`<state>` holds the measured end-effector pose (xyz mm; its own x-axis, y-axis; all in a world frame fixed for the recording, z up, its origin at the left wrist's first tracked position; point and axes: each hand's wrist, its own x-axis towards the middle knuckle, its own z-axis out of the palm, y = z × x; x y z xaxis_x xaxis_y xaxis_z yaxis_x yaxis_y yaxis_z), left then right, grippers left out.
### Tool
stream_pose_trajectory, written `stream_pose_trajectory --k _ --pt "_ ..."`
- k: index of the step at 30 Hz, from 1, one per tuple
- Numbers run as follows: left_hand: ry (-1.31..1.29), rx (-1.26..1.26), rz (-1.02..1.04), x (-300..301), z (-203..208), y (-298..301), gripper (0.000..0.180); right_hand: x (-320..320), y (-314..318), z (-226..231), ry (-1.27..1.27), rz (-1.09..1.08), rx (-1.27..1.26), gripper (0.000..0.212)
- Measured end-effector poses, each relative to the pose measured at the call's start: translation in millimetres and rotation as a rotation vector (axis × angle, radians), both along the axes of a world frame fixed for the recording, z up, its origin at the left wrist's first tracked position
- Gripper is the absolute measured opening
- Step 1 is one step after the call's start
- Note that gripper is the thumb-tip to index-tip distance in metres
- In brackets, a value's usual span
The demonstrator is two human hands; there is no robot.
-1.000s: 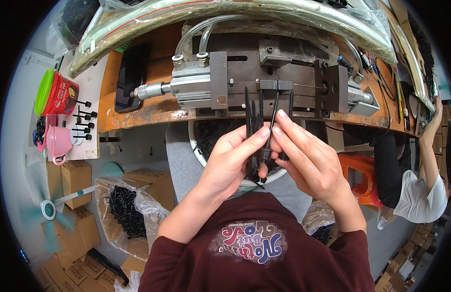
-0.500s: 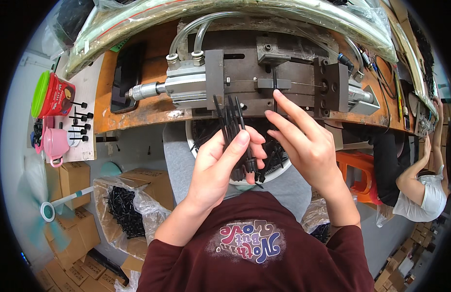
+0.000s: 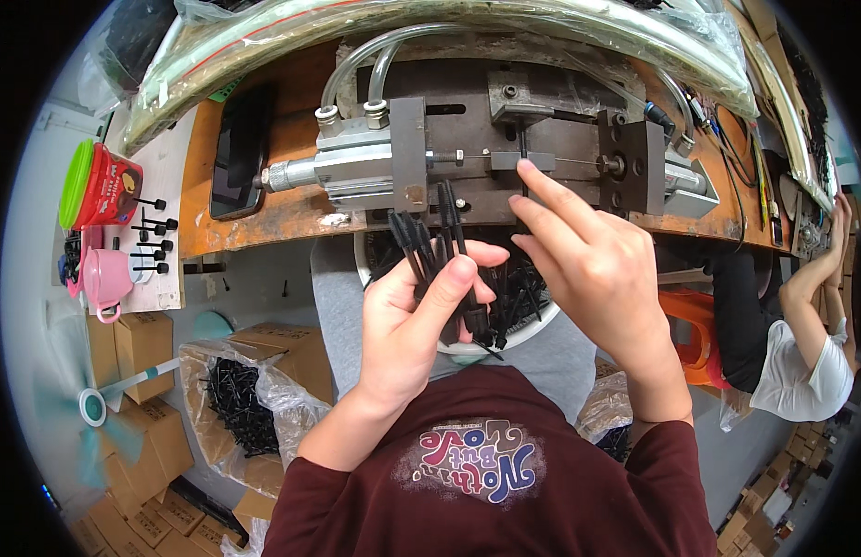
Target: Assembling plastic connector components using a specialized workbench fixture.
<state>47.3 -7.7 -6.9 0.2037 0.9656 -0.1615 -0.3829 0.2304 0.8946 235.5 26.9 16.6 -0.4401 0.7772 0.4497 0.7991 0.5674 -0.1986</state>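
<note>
My left hand (image 3: 407, 320) is closed around a bunch of black mascara wands (image 3: 447, 218), bristle ends up and caps below. My right hand (image 3: 593, 265) reaches up to a metal fixture (image 3: 574, 88) on the bench. Its index fingertip touches or nearly touches a small grey block (image 3: 506, 161) in the fixture's middle; the other visible fingers are stretched and apart, the thumb mostly hidden. A thin black rod (image 3: 522, 139) stands at that block. Below both hands a white tub (image 3: 542, 325) of black wands rests at my lap.
Air cylinders (image 3: 356, 162) with clear hoses flank the fixture. A black phone (image 3: 240, 148) lies left, near a red tub (image 3: 110, 186), a pink cup (image 3: 105, 274) and several standing wands. An open carton (image 3: 291, 353) and fan (image 3: 91, 405) are lower left. Another person (image 3: 802, 362) sits right.
The fixture's left and right rods have moved inward toward the middle block. My right hand has shifted slightly upward; the wands in my left hand have tilted, their bristles now plainer.
</note>
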Motion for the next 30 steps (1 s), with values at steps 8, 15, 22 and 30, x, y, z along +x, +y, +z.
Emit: stream_pose_trajectory --k 8,15,22,30 --pt "-0.005 0.035 -0.011 9.8 -6.4 1.1 0.030 -7.6 -30.1 10.3 0.377 0.271 -0.220 0.038" --pt "-0.003 0.012 0.064 11.4 -8.6 4.7 0.028 6.9 -18.7 -1.4 0.365 0.060 -0.089 0.029" --pt "-0.055 0.039 -0.005 11.0 0.0 2.4 0.034 -0.2 -2.8 -10.1 -0.035 -0.007 0.015 0.024" --pt "-0.060 0.292 0.007 3.8 -1.3 4.7 0.038 0.5 1.1 0.3 -0.056 0.010 0.015 0.027"
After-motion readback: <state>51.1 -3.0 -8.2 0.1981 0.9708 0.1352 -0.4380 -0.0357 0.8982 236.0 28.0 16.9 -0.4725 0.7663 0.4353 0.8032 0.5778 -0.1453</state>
